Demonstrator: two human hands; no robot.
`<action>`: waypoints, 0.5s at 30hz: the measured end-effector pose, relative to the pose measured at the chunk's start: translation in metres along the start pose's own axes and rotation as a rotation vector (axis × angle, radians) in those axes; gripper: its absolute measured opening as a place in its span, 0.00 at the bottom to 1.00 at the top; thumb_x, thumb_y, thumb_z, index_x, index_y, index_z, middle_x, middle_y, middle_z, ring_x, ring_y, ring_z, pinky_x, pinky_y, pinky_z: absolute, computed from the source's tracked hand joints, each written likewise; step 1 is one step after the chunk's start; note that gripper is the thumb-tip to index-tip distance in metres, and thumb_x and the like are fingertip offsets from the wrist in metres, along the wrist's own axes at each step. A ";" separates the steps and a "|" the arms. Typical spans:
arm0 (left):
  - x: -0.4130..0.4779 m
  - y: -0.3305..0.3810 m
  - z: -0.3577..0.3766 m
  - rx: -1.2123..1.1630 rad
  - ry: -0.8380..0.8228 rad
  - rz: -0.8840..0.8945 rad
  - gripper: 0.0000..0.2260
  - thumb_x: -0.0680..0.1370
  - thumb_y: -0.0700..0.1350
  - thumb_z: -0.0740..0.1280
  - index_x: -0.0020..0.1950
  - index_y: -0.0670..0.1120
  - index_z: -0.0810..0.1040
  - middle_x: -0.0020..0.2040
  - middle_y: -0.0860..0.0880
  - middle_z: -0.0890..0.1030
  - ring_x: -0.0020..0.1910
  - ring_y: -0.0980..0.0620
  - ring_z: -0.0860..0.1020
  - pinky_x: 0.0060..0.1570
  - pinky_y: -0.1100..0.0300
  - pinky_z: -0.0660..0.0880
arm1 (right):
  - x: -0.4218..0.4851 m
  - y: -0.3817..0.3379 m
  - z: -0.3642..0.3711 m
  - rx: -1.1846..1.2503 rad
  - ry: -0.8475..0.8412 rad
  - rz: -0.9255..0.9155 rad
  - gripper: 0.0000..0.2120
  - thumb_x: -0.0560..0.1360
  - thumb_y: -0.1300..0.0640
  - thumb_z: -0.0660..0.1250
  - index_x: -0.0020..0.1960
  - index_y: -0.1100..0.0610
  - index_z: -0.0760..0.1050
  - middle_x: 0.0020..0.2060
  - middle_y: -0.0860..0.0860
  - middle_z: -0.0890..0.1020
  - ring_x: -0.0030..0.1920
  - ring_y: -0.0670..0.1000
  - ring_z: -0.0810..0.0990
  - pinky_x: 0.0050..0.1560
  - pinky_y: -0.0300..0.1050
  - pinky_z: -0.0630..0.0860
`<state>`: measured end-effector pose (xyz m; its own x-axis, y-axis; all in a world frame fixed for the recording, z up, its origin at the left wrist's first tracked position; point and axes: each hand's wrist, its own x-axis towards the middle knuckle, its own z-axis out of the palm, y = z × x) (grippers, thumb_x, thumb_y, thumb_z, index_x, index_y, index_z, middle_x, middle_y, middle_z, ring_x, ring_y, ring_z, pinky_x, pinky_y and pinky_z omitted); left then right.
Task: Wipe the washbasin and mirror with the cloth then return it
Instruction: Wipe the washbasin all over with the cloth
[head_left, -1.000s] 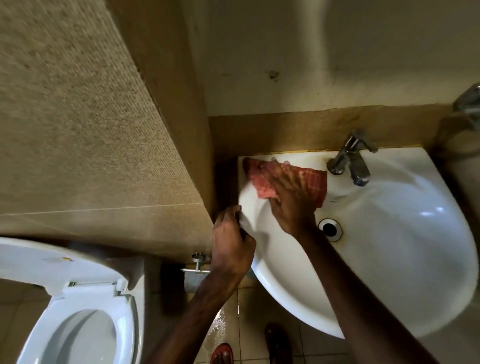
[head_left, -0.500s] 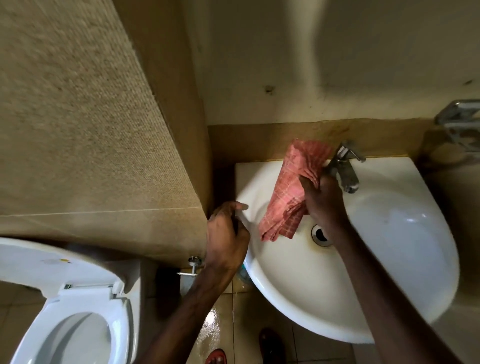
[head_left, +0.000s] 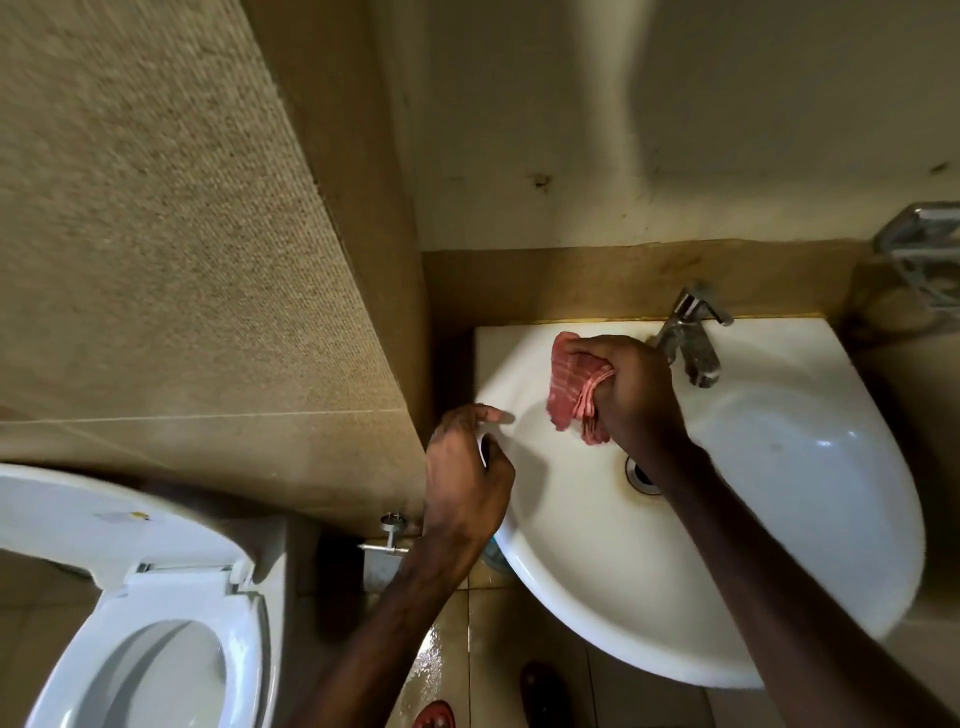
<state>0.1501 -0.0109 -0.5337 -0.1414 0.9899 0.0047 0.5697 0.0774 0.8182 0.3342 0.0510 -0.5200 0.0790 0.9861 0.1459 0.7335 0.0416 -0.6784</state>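
Observation:
A white washbasin (head_left: 779, 519) is fixed to the wall, with a chrome tap (head_left: 688, 338) at its back rim and a drain (head_left: 641, 475) in the bowl. My right hand (head_left: 634, 389) grips a bunched red checked cloth (head_left: 569, 389) above the back left part of the bowl, just left of the tap. My left hand (head_left: 467, 473) holds the basin's left rim, thumb on top and fingers curled round the edge. No mirror is in view.
A rough tiled wall (head_left: 182, 234) juts out at the left. A white toilet (head_left: 140, 623) with its lid up stands at the lower left. A metal valve (head_left: 387, 540) sits under the basin. A chrome soap holder (head_left: 924, 254) hangs at the right. The floor tiles are wet.
One second ago my right hand pressed the cloth flat on the basin's back left ledge. It then lifted the cloth and now holds it bunched lower over the bowl. The left hand stayed put.

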 end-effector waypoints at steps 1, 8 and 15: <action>0.000 -0.001 0.000 0.002 -0.001 0.001 0.19 0.75 0.33 0.63 0.52 0.58 0.76 0.52 0.61 0.77 0.56 0.52 0.82 0.62 0.51 0.78 | 0.000 0.001 -0.001 -0.011 0.013 0.026 0.25 0.74 0.72 0.63 0.67 0.55 0.82 0.60 0.56 0.86 0.60 0.56 0.84 0.63 0.57 0.81; -0.003 -0.004 0.002 0.022 -0.007 -0.020 0.15 0.76 0.34 0.63 0.55 0.51 0.82 0.56 0.57 0.81 0.58 0.53 0.81 0.63 0.51 0.78 | -0.001 0.007 -0.018 0.361 -0.078 0.228 0.26 0.74 0.75 0.61 0.62 0.53 0.84 0.61 0.53 0.85 0.60 0.53 0.84 0.47 0.40 0.85; 0.002 -0.003 0.004 0.031 0.010 -0.029 0.16 0.75 0.34 0.63 0.56 0.48 0.83 0.56 0.53 0.83 0.55 0.51 0.82 0.61 0.51 0.78 | -0.011 0.010 -0.038 1.125 -0.426 0.588 0.22 0.78 0.71 0.59 0.69 0.62 0.78 0.65 0.61 0.82 0.61 0.61 0.82 0.55 0.55 0.85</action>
<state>0.1516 -0.0086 -0.5382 -0.1661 0.9860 -0.0134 0.5897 0.1103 0.8000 0.3660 0.0340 -0.5008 -0.1777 0.8671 -0.4654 -0.3037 -0.4981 -0.8122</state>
